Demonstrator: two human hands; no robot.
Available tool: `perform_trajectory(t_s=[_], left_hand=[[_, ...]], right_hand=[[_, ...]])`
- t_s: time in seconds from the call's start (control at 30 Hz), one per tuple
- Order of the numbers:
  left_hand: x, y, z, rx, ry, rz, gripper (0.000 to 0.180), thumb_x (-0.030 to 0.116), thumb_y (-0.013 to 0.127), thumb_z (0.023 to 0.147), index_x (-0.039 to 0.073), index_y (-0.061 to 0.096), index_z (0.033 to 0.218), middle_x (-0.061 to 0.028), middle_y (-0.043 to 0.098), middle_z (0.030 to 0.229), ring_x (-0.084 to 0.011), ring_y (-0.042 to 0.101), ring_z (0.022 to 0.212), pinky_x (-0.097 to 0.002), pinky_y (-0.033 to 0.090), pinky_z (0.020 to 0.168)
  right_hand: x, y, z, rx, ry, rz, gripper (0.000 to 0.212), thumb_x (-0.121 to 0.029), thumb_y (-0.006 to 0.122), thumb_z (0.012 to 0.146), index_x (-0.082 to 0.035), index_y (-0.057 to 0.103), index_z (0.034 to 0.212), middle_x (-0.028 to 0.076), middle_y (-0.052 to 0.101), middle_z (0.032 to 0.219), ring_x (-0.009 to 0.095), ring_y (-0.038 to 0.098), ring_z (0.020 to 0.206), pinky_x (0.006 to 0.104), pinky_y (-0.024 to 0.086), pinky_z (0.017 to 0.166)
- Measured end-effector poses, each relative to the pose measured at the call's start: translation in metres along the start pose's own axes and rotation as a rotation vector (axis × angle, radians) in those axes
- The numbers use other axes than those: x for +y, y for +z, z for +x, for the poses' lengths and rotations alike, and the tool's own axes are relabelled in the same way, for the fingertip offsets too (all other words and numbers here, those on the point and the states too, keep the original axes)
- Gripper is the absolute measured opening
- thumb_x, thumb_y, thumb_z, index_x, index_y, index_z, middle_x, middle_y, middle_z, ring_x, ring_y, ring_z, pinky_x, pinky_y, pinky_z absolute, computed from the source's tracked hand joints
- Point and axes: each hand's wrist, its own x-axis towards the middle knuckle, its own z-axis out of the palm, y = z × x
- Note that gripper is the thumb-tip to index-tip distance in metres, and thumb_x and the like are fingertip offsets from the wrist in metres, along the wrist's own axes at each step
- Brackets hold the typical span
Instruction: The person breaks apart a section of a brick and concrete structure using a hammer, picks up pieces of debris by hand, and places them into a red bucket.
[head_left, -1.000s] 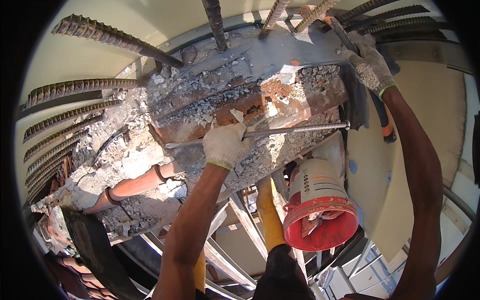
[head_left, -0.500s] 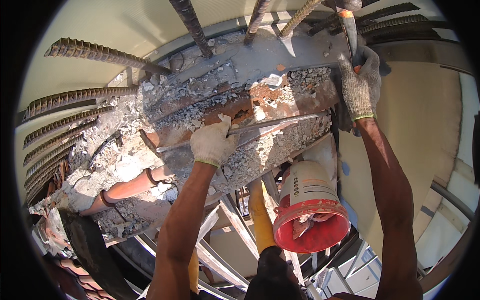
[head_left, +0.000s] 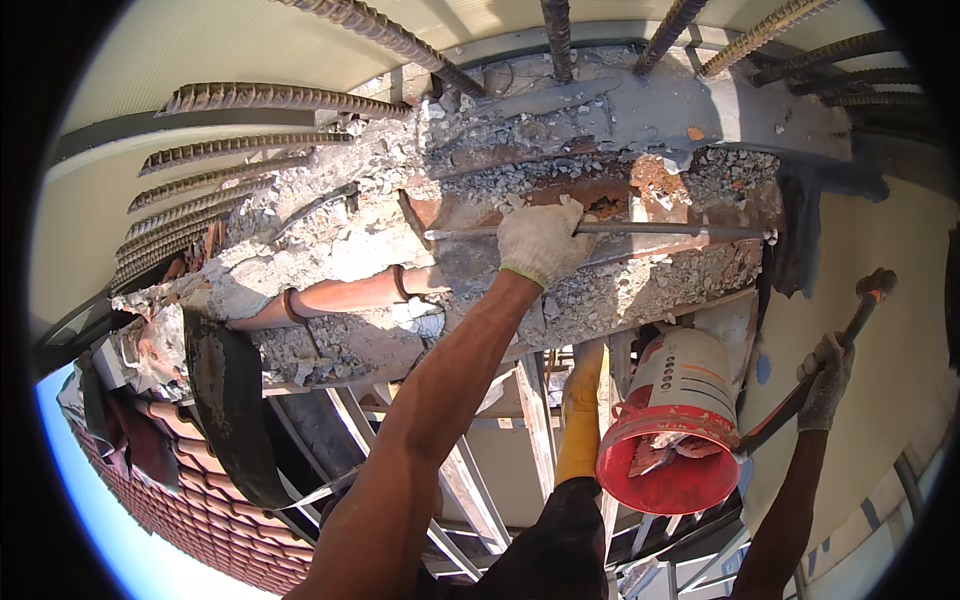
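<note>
— Two hands, two tools. What have you got?

— I have my left hand point(head_left: 540, 240) closed around a long steel rod point(head_left: 640, 230) lying across the broken concrete point(head_left: 400, 230) at centre frame. My right hand point(head_left: 826, 380) at the right edge grips a hammer point(head_left: 868, 292) by its handle, raised well apart from the rod.

— How does the rod handle?

— Stiff and heavy, I'd judge; best gripped mid-length, as now. The concrete looks crumbly.

— Room to move?

— Tight above: rebar point(head_left: 260, 100) sticks out along the upper left and top. A red bucket point(head_left: 672, 440) hangs lower right, near the hammer's path. Right of it, open wall.
</note>
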Motion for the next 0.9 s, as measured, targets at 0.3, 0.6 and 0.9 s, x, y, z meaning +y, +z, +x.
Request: perform_trajectory(t_s=[0.3,0.6,0.9], left_hand=[[-0.004,0.014,0.003,-0.070,-0.083,0.024,0.029,0.052,0.068,0.095,0.026,0.078,0.103,-0.0070,0.079,0.089,-0.0341,0.078,0.090,-0.0519,0.058,0.079],[-0.003,-0.010,0.032,0.112,-0.162,-0.102,0.038,0.050,0.067,0.092,0.015,0.080,0.097,-0.0144,0.080,0.093,-0.0372,0.077,0.092,-0.0520,0.059,0.083],[-0.003,-0.011,0.008,-0.017,-0.087,-0.114,0.035,0.049,0.069,0.092,0.018,0.082,0.104,-0.0137,0.081,0.096,-0.0354,0.079,0.095,-0.0511,0.061,0.084]], right_hand=[[0.017,0.033,0.005,-0.521,0.208,-0.059,0.033,-0.025,0.069,0.106,-0.014,0.051,0.130,-0.006,0.042,0.070,0.008,0.043,0.046,0.0293,0.040,0.039],[0.011,0.078,-0.024,-0.641,0.374,-0.237,0.016,-0.018,0.070,0.100,-0.012,0.057,0.109,-0.006,0.047,0.072,0.007,0.044,0.048,0.0278,0.038,0.042],[0.000,0.047,0.009,-0.218,0.144,0.125,0.019,-0.016,0.069,0.101,-0.009,0.056,0.113,-0.005,0.048,0.075,0.006,0.043,0.047,0.0273,0.038,0.041]])
